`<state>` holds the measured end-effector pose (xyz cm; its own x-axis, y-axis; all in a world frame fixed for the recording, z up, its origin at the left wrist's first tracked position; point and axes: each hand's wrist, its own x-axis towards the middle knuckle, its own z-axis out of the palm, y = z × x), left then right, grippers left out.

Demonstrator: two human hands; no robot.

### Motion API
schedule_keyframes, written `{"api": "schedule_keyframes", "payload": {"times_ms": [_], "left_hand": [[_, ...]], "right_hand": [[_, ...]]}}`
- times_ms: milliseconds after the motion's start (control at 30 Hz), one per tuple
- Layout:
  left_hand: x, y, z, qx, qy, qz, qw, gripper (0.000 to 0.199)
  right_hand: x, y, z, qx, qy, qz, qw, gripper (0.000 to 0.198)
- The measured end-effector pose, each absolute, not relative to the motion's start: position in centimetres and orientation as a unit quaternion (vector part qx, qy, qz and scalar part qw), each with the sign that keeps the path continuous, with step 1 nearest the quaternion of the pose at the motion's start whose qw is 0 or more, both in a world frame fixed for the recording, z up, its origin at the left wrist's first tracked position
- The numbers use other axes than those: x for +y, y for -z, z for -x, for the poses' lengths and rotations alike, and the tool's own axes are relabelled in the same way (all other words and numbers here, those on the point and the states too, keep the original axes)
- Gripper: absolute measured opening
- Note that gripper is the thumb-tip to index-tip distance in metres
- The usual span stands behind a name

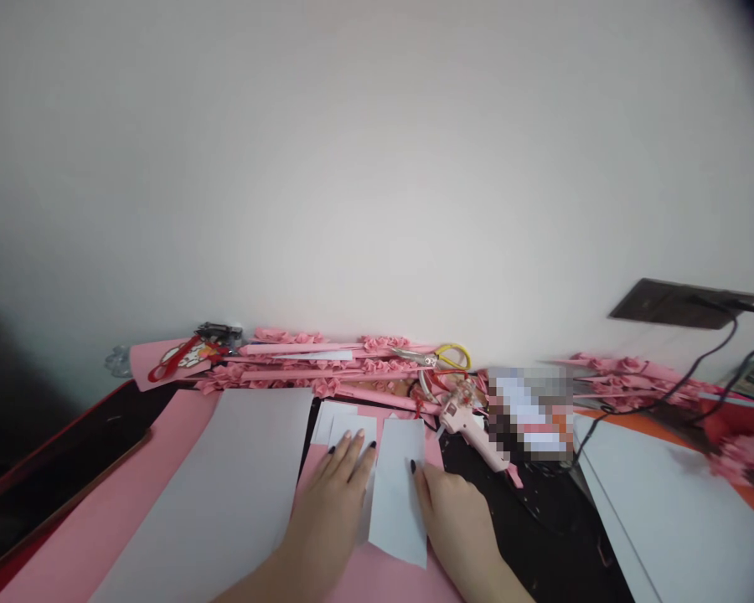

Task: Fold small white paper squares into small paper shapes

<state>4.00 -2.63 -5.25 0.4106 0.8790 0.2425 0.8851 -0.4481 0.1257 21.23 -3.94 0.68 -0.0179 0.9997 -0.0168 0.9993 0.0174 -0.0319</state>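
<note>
My left hand (336, 498) lies flat with its fingers stretched out over small white paper pieces (343, 427). Beside it is a white paper strip (399, 490), its lower end lifted a little off the pink paper (377, 578) below. My right hand (456, 511) grips the strip's right edge, thumb on top and the other fingers curled. Right of the strip lies a pink hot glue gun (474, 431). Scissors with yellow handles (456, 356) rest behind on rolled pink paper stems.
A large white sheet (219, 494) over pink paper covers the left side. Pink paper flowers (289, 337) line the wall. More white sheets (679, 502) lie at the right. Black cords (672, 385) run down from a wall socket (672, 303). A dark table surface (540, 536) shows between.
</note>
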Motion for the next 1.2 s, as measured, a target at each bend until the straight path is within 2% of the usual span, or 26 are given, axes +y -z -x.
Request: {"api": "schedule_keyframes", "payload": {"times_ms": [400,733,1033,1200], "left_hand": [[-2.7,5.1,-4.0,-0.524,0.121,0.843,0.014,0.062],[-2.8,4.5,-4.2,-0.533,0.11,0.839,0.005,0.06],[-2.8,5.1,-4.1,-0.53,0.121,0.839,0.016,0.066],[-2.7,5.4,-4.1,-0.531,0.125,0.838,0.029,0.061]], "right_hand": [[-4.2,-1.1,-21.4,-0.702,-0.051,0.71,-0.017,0.031],[-4.7,-0.5,-22.1,-0.712,-0.089,0.693,0.069,0.035],[-5.2,-0.1,-22.2,-0.732,-0.064,0.678,0.028,0.031],[-5.2,0.7,-22.4,-0.741,-0.054,0.668,0.025,0.028]]}}
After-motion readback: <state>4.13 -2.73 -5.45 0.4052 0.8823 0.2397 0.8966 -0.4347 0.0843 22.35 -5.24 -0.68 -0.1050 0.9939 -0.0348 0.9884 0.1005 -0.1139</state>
